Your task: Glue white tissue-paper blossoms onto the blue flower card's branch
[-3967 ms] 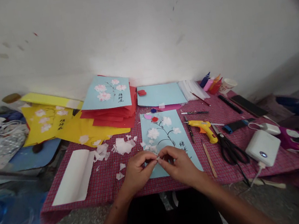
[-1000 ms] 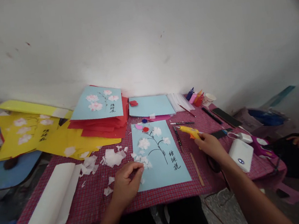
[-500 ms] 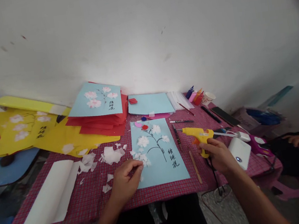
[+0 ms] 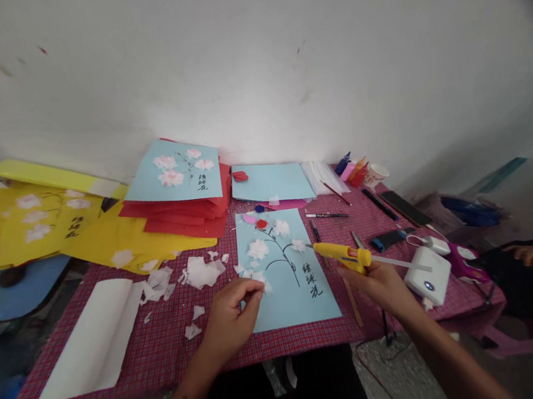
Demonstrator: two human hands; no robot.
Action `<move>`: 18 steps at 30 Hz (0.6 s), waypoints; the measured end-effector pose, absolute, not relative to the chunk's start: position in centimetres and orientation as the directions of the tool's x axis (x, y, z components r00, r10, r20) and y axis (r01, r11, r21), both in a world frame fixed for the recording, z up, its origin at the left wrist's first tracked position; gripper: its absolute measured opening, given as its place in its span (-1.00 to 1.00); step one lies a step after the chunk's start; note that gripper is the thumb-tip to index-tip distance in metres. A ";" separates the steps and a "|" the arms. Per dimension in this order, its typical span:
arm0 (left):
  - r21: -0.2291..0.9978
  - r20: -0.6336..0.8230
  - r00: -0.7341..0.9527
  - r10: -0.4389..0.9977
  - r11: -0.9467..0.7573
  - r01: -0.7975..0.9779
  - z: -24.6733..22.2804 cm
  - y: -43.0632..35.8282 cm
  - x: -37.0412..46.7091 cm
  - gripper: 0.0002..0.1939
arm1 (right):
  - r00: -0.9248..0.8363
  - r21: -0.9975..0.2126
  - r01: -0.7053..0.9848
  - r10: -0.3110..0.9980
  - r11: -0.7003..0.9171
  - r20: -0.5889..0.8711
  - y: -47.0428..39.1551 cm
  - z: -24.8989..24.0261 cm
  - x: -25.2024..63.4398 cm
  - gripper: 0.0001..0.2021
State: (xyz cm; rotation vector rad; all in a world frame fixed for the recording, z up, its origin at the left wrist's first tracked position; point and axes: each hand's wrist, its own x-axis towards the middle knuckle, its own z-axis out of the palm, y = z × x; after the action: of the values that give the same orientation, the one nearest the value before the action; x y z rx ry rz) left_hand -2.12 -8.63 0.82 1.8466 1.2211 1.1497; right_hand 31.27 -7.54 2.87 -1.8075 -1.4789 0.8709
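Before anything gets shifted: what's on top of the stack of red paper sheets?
A light-blue sheet with pink-white paper flowers and black writing lies on the stack of red paper sheets. It hides most of the top red sheet.

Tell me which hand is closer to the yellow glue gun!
Right. The right hand grips the yellow glue gun by its handle; the left hand is farther left, its fingertips over the light blue sheet.

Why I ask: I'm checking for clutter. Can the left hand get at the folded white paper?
Probably yes: between the left hand and the folded white paper, only low torn scraps lie on the cloth.
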 end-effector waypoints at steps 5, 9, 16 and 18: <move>0.789 0.288 0.360 0.887 -0.433 0.436 3.6 -5.7 -0.5 -0.71 | -0.006 -0.748 0.659 0.995 -0.074 -0.104 -7.3 3.0 31.4 -0.68; 0.688 0.206 0.506 0.838 -0.491 0.534 4.6 -1.8 1.8 -0.64 | -0.057 -0.708 0.706 0.995 -0.015 -0.078 -7.3 1.9 31.3 -0.68; 0.587 0.227 0.659 0.717 -0.640 0.495 1.4 1.5 3.9 -0.63 | -0.074 -0.641 0.767 0.994 0.007 -0.077 -7.4 2.8 30.6 -0.59; 0.571 0.251 0.688 0.681 -0.678 0.463 0.7 1.6 4.0 -0.62 | -0.059 -0.626 0.780 0.994 -0.010 -0.089 -7.5 3.1 30.2 -0.59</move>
State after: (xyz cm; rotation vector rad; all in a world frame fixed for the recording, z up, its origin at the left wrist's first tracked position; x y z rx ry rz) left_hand 4.02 1.58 0.73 2.4293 0.8821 0.6243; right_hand 30.18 -7.48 3.09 -1.8380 -1.8900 0.7582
